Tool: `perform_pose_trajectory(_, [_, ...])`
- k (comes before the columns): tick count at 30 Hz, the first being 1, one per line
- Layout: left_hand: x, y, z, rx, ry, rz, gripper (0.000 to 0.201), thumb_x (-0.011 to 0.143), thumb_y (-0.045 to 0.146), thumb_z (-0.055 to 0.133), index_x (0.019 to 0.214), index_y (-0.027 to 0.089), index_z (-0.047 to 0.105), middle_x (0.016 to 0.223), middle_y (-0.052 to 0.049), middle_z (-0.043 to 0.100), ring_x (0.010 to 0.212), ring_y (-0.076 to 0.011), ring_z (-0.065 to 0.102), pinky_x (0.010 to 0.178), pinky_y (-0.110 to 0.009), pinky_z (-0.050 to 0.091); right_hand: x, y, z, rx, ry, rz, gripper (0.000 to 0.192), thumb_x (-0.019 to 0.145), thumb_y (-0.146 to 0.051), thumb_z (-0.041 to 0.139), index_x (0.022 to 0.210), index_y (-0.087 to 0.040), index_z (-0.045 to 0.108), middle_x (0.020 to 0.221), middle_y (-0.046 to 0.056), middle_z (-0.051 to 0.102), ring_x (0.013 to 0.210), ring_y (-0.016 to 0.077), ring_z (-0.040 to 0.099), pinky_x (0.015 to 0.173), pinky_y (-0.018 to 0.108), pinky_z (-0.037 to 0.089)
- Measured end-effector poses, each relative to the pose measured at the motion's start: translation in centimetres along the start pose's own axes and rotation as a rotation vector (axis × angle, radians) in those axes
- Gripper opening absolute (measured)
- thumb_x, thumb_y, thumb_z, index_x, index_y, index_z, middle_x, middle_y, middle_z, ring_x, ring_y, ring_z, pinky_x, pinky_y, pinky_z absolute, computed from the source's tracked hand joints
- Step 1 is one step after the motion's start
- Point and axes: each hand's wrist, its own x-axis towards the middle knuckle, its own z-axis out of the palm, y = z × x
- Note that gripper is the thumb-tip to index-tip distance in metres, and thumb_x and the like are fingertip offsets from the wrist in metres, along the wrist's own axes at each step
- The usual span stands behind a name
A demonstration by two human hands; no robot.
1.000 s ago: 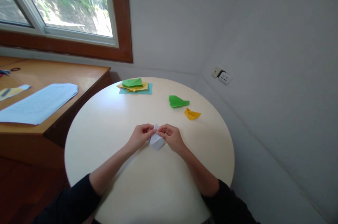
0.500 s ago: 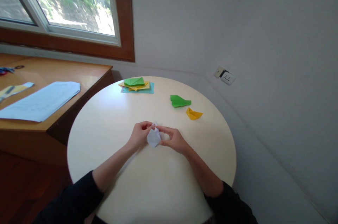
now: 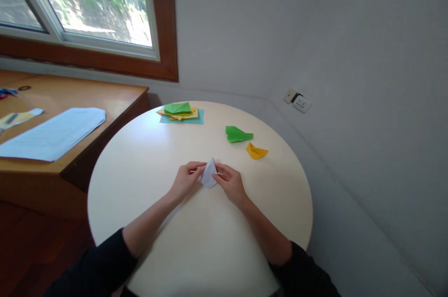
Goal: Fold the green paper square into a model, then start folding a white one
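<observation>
On table [image 3: 168, 241], hands (both) pinching white paper [image 3: 209, 174]

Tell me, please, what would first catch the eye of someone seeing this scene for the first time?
Both hands meet at the middle of the round white table, the left hand and right hand pinching a small folded white paper. Beyond them lie a folded green paper and a yellow one. A stack of coloured sheets sits at the far edge.
</observation>
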Motion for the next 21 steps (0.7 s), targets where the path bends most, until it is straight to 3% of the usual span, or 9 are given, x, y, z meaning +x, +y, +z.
perform_pose_trajectory(5, [-0.3,0.4,0.1,0.002,-0.134,0.029,0.039,0.076,0.041,0.056,0.102,0.015,0.067,0.108,-0.009,0.067,0.101,-0.0238,0.059,0.091,-0.037,0.042,0.2,-0.1,-0.1,0.018,0.053,-0.020,0.036,0.063,-0.032,0.072,0.096,-0.019,0.065,0.099,0.006,0.069,0.089,0.0216,0.065,0.084,0.040,0.053])
perform_pose_trajectory(9, [-0.5,0.5,0.3,-0.058,-0.237,0.006,0.046,0.073,0.041,0.061,0.111,0.015,0.062,0.108,-0.009,0.067,0.092,-0.0237,0.062,0.083,-0.037,0.047,0.2,-0.2,0.0,0.008,0.053,-0.025,0.036,0.063,-0.033,0.071,0.096,-0.019,0.065,0.099,0.006,0.068,0.088,0.0210,0.065,0.084,0.040,0.053])
perform_pose_trajectory(14, [-0.4,-0.3,0.3,-0.112,-0.158,-0.004,0.037,0.068,0.035,0.066,0.097,0.012,0.063,0.088,-0.009,0.070,0.079,-0.0200,0.064,0.074,-0.033,0.050,0.0,-0.4,0.2,-0.007,0.091,-0.073,0.033,0.065,-0.028,0.069,0.097,-0.019,0.063,0.100,0.007,0.064,0.097,0.0213,0.060,0.081,0.037,0.054])
perform_pose_trajectory(21, [-0.5,-0.5,0.4,-0.153,-0.055,-0.013,0.038,0.066,0.036,0.067,0.095,0.014,0.057,0.071,-0.002,0.065,0.065,-0.0157,0.062,0.062,-0.030,0.052,-0.1,-0.6,0.2,-0.044,0.131,-0.042,0.037,0.061,-0.029,0.073,0.095,-0.020,0.062,0.112,0.008,0.055,0.109,0.0230,0.052,0.080,0.034,0.054])
